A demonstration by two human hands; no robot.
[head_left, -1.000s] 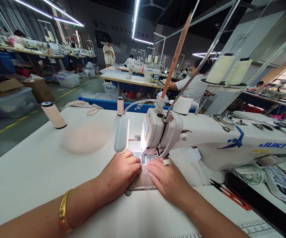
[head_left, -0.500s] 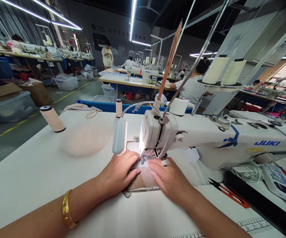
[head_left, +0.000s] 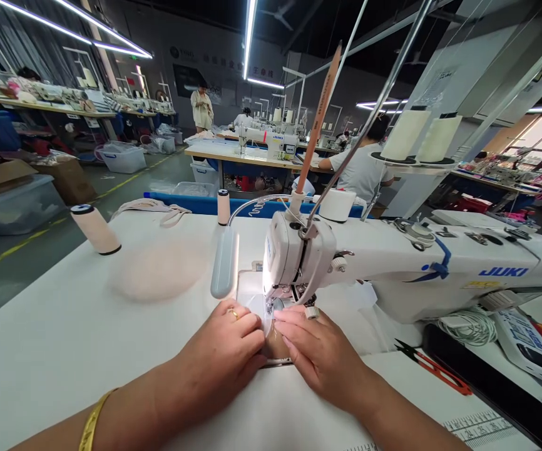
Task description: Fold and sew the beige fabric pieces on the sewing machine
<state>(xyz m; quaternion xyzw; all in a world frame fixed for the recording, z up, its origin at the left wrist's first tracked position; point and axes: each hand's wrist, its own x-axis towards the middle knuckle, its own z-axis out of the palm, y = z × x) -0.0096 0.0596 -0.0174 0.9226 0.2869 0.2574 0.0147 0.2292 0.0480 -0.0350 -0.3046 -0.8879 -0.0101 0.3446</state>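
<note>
head view: sheer fabric lies by the presser foot of the sewing machine. the left hand curls its fingers there, the right hand lays its fingers flatter; whether either pinches, i cannot tell.

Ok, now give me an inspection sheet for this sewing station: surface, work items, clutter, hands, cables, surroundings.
Surface: white tabletop, ruler markings at near right.
Work items: sewing machine; sheer pale fabric beneath its arm.
Clutter: orange-handled snips beside a long black object, right; peach thread spool, left.
Hands: left hand and right hand either side of the presser foot; exact grip hidden.
Cables: coiled pale cord near the black object's far end.
Surroundings: co-worker ahead at another table; standing person; plastic bin on the floor.
</note>
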